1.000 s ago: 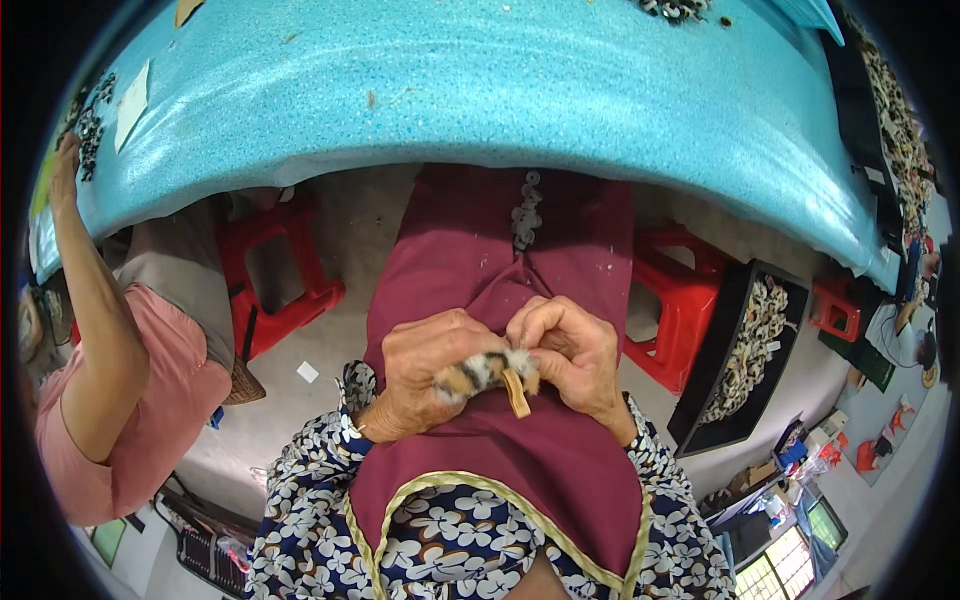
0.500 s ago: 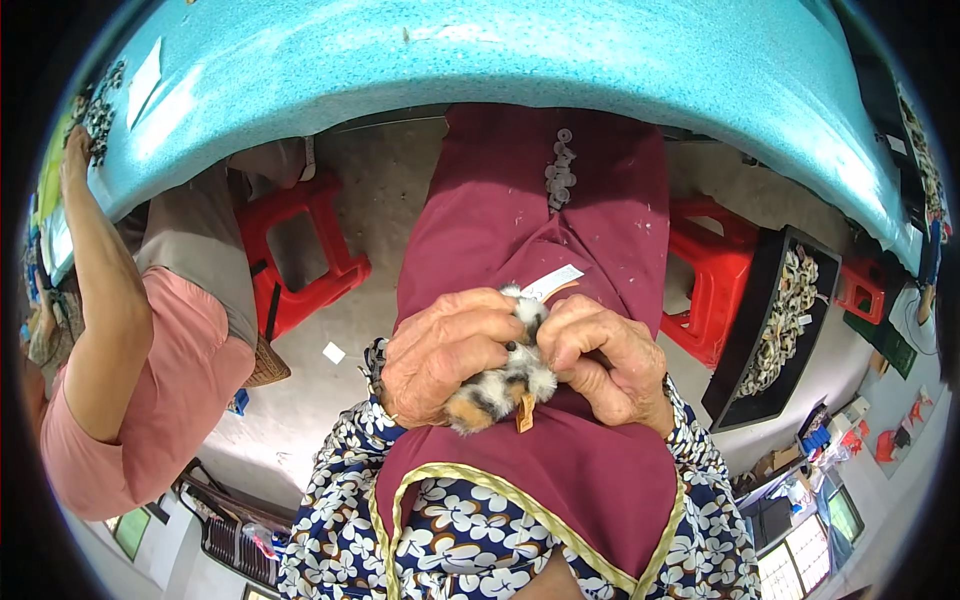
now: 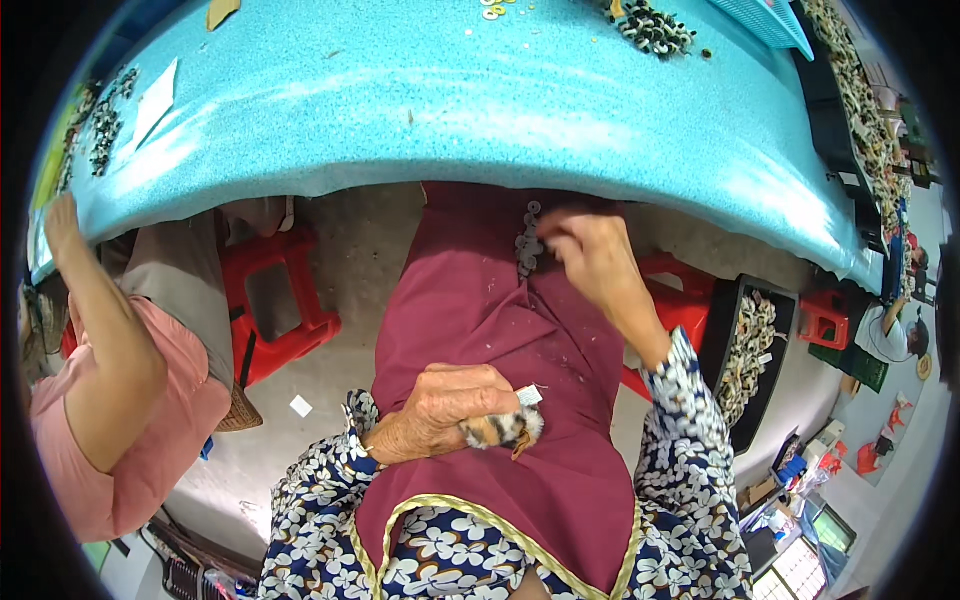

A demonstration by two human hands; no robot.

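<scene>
My left hand (image 3: 455,405) is closed around a small furry plush toy (image 3: 490,430) in orange, black and white, low over my lap. A white tag (image 3: 529,396) and a small brown tag stick out from the toy; much of it is hidden under my fingers. Farther out, by the table edge, my right hand (image 3: 595,262) hovers beside several whitish plastic ring-shaped discs (image 3: 528,245) lying in a row on my maroon apron (image 3: 460,310). Its fingers are bent and apart, the tips slightly blurred, and I see nothing held in them.
A blue speckled table (image 3: 400,120) spans the front, bearing a black-and-white pile of small pieces (image 3: 655,32) and a blue basket (image 3: 770,22). At my left sits a person in pink (image 3: 150,420) beside a red stool (image 3: 270,300). To my right stands a black bin (image 3: 745,360) of plush pieces.
My right hand has left the plush toy and moved forward to the plastic discs. My left hand has drawn the toy slightly nearer. The view has tilted up, showing more table.
</scene>
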